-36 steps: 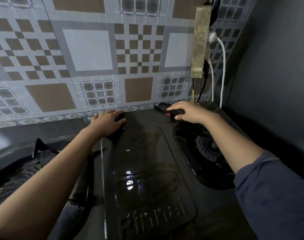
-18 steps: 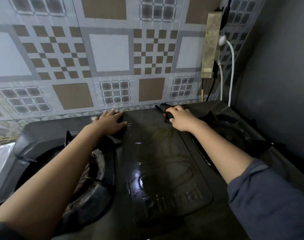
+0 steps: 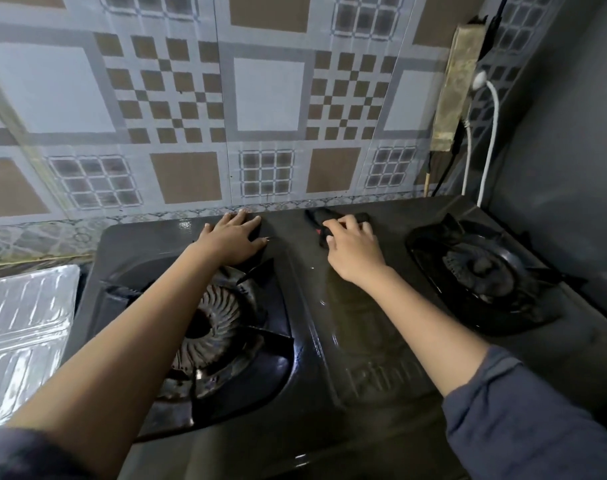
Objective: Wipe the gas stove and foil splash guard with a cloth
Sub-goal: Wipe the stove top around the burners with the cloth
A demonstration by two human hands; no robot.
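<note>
A black two-burner gas stove [image 3: 329, 341] fills the lower frame, with a left burner [image 3: 208, 327] and a right burner [image 3: 482, 268]. My left hand [image 3: 234, 239] rests flat with spread fingers on the stove's back edge, above the left burner. My right hand [image 3: 354, 247] presses a dark cloth [image 3: 324, 216] with a bit of red onto the stove top at the back centre; its fingers curl over the cloth. A silver foil splash guard [image 3: 21, 327] lies to the left of the stove.
A patterned tile wall [image 3: 260, 98] rises right behind the stove. At the back right a yellowed power strip [image 3: 456, 88] hangs with black and white cables [image 3: 490, 133] running down. A dark grey wall [image 3: 572, 150] closes the right side.
My right hand with the cloth has moved left along the stove's back edge, from near the right burner toward the centre. My left hand has stayed put. The view has shifted left and back.
</note>
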